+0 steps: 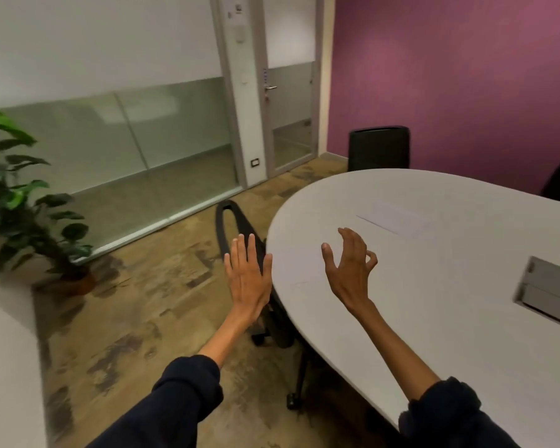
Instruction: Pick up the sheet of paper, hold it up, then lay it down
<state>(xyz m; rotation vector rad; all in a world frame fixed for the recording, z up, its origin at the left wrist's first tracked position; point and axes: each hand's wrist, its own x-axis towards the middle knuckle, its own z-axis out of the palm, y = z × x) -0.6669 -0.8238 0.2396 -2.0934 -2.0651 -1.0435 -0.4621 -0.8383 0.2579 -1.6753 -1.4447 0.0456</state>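
Observation:
A white sheet of paper (393, 218) lies flat on the pale oval table (440, 286), hard to tell from the tabletop. My right hand (349, 270) hovers over the table, nearer to me than the sheet, its fingers spread and curled, holding nothing. My left hand (248, 278) is raised beyond the table's left edge, over a black chair, palm flat and fingers straight. Both hands are apart from the paper.
A black chair (243, 234) is tucked at the table's left edge, another (379, 148) at the far end. A grey cable hatch (547, 291) is set in the tabletop at right. A potted plant (20, 205) stands at left by a glass partition and door.

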